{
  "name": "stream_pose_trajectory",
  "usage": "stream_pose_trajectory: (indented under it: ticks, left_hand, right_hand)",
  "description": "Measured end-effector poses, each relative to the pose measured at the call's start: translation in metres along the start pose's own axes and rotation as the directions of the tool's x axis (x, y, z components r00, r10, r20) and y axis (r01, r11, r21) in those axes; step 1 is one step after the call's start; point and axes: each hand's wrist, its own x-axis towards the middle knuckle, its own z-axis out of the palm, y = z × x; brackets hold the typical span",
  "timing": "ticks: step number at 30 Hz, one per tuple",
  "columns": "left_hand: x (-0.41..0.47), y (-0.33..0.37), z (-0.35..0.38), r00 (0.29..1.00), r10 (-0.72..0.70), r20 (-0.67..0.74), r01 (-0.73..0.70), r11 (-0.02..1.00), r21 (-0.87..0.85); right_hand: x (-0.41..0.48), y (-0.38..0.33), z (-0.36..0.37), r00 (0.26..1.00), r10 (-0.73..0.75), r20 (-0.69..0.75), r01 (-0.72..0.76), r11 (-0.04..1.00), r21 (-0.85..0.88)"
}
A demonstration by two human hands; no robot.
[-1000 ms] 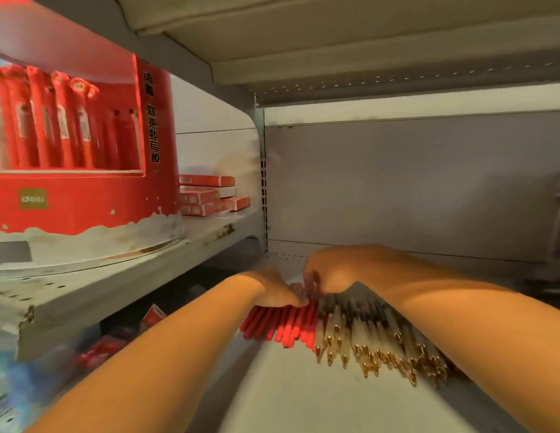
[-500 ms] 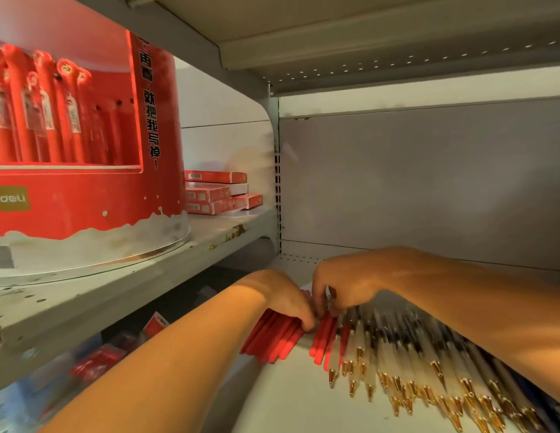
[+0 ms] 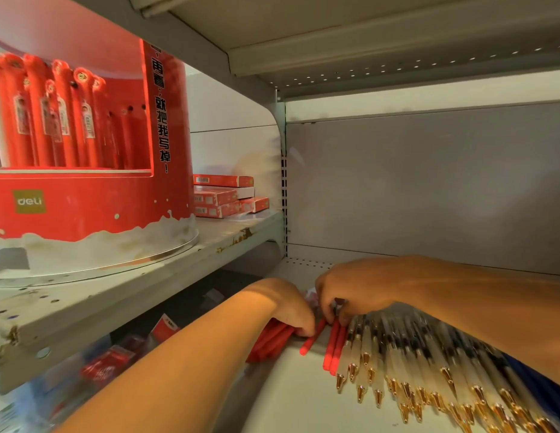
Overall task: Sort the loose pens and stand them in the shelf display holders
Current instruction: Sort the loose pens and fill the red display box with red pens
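Loose pens lie in a row on the white shelf (image 3: pixel 297 398). My left hand (image 3: pixel 291 310) grips a bundle of red pens (image 3: pixel 269 340) at the shelf's left edge. One single red pen (image 3: pixel 310 340) lies apart between the hands. My right hand (image 3: pixel 350 292) pinches the tops of two red pens (image 3: pixel 333 350) beside a long row of clear pens with gold tips (image 3: pixel 428 370). A round red display holder (image 3: pixel 84 170) with red pens standing in it sits on the upper left shelf.
Several red flat boxes (image 3: pixel 225 195) are stacked behind the round holder. The grey back panel (image 3: pixel 428 189) closes the bay and a shelf hangs overhead. Red packets (image 3: pixel 109 364) lie on a lower level at left, under the rusty shelf edge (image 3: pixel 234 239).
My left hand has drawn most red pens leftward into a bundle. A gap opened, leaving one red pen alone and two beside the clear pens under my right hand.
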Motion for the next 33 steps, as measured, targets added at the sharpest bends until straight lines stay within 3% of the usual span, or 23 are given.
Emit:
stream_pose_trajectory:
  ticks: [13,24,28,33]
  left_hand:
    - [0.005,-0.008,0.007,0.988,0.011,-0.156,-0.013,1.0,-0.012]
    - [-0.001,-0.01,0.006,0.979,-0.014,-0.202,-0.028,0.978,-0.207]
    - [-0.005,-0.012,0.008,0.989,-0.016,-0.15,-0.04,0.932,-0.361]
    - [-0.006,-0.009,0.011,0.988,0.029,-0.152,-0.079,0.938,-0.338]
  right_hand:
    - [-0.018,-0.004,0.001,0.995,0.014,-0.103,-0.026,0.993,-0.115]
    - [-0.029,-0.014,0.009,0.967,0.144,-0.21,-0.134,0.989,0.061]
    - [-0.02,-0.027,0.018,0.966,0.154,-0.206,-0.125,0.981,0.147]
    - [-0.031,-0.035,0.016,0.966,0.165,-0.197,-0.104,0.952,0.289]
